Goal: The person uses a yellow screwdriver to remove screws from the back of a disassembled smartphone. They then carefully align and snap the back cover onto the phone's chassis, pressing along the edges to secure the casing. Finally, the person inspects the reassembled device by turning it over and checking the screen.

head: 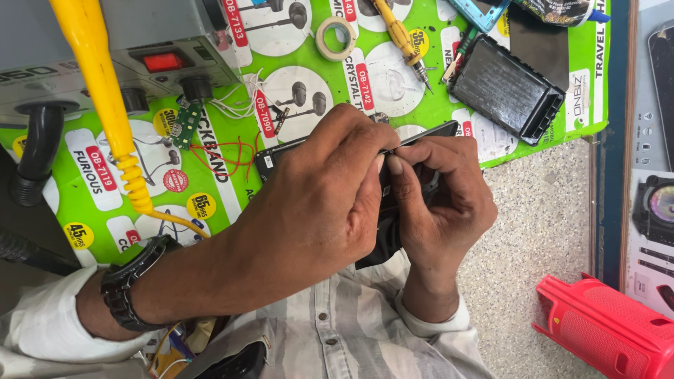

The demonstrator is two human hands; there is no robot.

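— At the middle of the frame, what are the two hands doing?

— Both are closed on one thing; the left hand (319, 189) wraps over a flat black phone (421, 133) from the left, while the right hand (442, 203) grips it from the right, thumb and fingertips pinched along its upper edge; the two hands touch each other there.

— Where does the phone sit?

— Held up off the green mat (232, 175), just above the person's pale shirt (351, 330); only its upper edge and a dark corner on the left show, the rest is hidden under the fingers.

— How far along does the work look?

— My guess is midway; the fingertips press at the phone's edge seam, so it seems partly worked but neither fully apart nor plainly closed; I cannot tell whether a tool is between the fingers.

— And around them?

— Left of the hands, loose red wires (228, 156) and a small green circuit board (184, 125) lie on the mat; a yellow coiled cable (105, 98) runs down the upper left past a grey box with a red switch (163, 62); a roll of tape (335, 38) and a yellow screwdriver (401, 38) lie at top centre; a black tray (505, 88) sits upper right; a red stool (604, 330) stands lower right; a black watch (130, 284) is on the left wrist.
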